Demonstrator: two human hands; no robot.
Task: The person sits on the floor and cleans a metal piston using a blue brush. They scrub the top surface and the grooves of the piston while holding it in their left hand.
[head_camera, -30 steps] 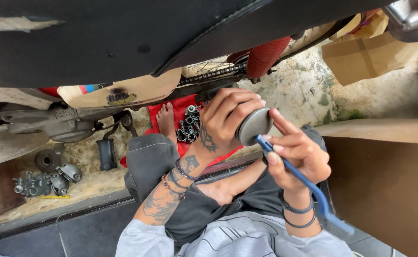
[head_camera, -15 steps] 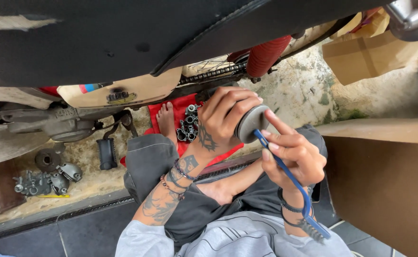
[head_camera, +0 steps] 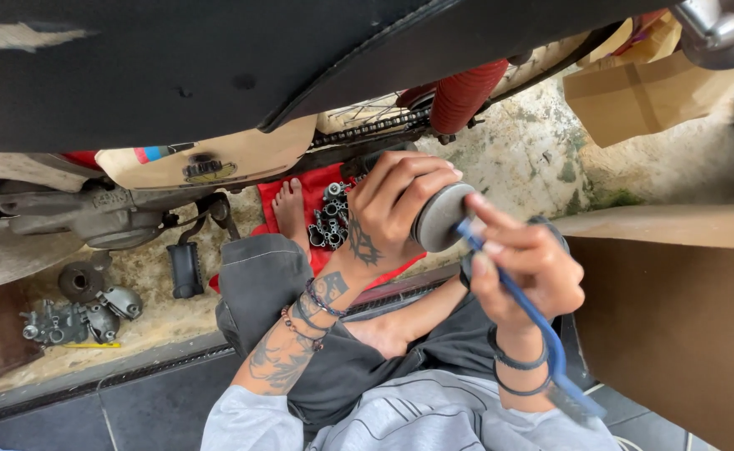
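Far to my left, grey metal engine parts (head_camera: 74, 313) lie on the rough concrete floor (head_camera: 534, 150), below the motorcycle engine (head_camera: 91, 219). Nearer, a black foot peg (head_camera: 186, 269) hangs down. A red cloth (head_camera: 317, 188) is spread on the floor beside my bare foot (head_camera: 290, 209), and small metal parts (head_camera: 331, 219) sit heaped on it.

My left hand (head_camera: 392, 205) is raised over my knee, its fingers (head_camera: 421, 171) curled around the side of a round grey metal part (head_camera: 442, 217), gripping it with the flat face turned toward my right.

My right hand (head_camera: 521, 271) is just to the right of that part, fingers pressed around the blue handle of a wire brush (head_camera: 521, 301). The handle's tip touches the flat grey face; the bristle end points down toward my lap, blurred.

On the far right stands a brown cardboard box (head_camera: 676, 317).
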